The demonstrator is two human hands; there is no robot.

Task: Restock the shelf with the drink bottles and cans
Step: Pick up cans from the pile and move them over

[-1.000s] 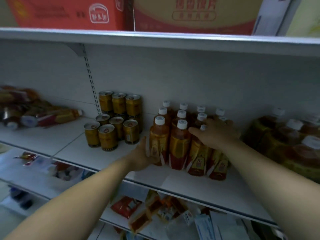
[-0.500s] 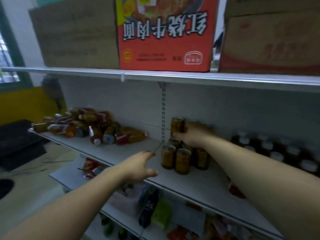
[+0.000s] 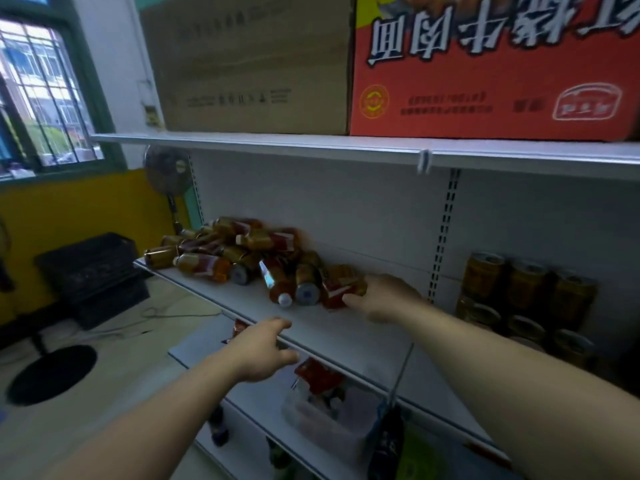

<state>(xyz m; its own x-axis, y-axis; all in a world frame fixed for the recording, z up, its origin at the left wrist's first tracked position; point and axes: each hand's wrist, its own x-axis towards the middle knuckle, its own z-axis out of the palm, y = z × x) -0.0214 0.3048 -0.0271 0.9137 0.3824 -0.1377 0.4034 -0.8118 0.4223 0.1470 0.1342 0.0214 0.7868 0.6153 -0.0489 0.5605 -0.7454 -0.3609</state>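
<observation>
Now the right grip (image 3: 381,299) has left the cans (image 3: 526,289) and touches a toppled bottle (image 3: 337,292), clench unclear; left grip (image 3: 266,348) released; uprighting likely next.

Amber bottles (image 3: 242,261) heaped on sides, shelf (image 3: 346,336) left; gold cans (image 3: 526,289) stacked upright right.

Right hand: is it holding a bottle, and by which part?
Cannot tell. The right hand touches the nearest lying bottle at its red-labelled side, but blur hides any grip. The left hand holds nothing.
</observation>
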